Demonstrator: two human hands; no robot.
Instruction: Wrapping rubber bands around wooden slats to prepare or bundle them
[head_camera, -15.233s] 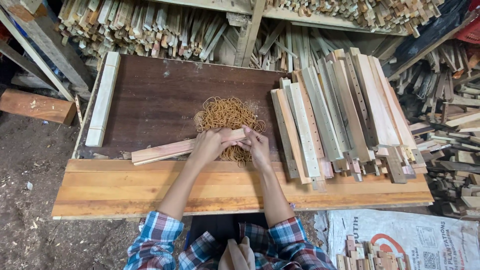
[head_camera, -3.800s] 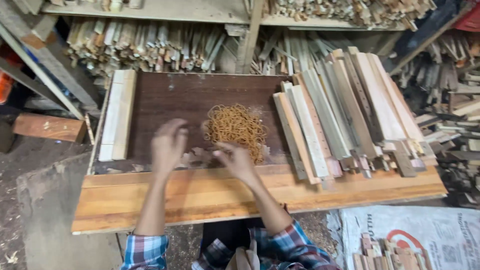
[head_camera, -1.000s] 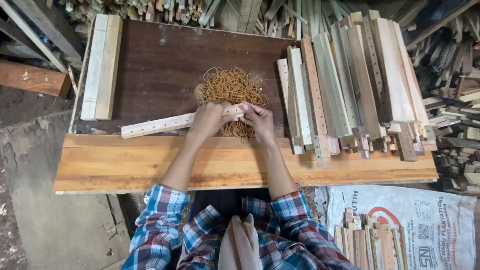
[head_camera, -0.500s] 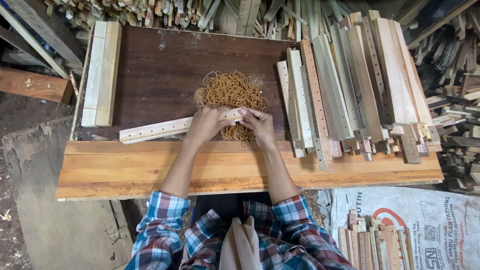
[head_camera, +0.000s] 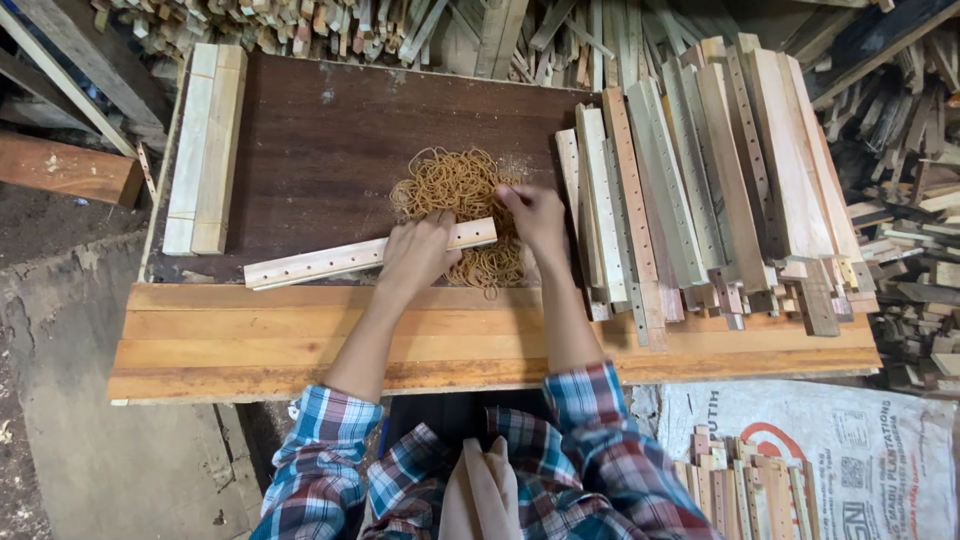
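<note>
A long pale wooden slat (head_camera: 330, 261) with a row of drilled holes lies across the dark board (head_camera: 330, 140). My left hand (head_camera: 418, 255) presses down on its right part. My right hand (head_camera: 533, 213) sits just past the slat's right end, fingers curled at the edge of a heap of tan rubber bands (head_camera: 450, 183). Whether the fingers pinch a band is hidden. More bands (head_camera: 492, 268) lie below the slat's end, between my two hands.
A stack of similar drilled slats (head_camera: 700, 180) leans at the right. Two bundled pale slats (head_camera: 205, 145) lie at the board's left edge. Orange planks (head_camera: 250, 340) form the near edge. Scrap wood piles surround the bench; a printed sack (head_camera: 830, 450) with slats lies at lower right.
The slat has shifted slightly right and stays under my left hand. My right hand has come off the slat's end and moved up toward the rubber band heap.
</note>
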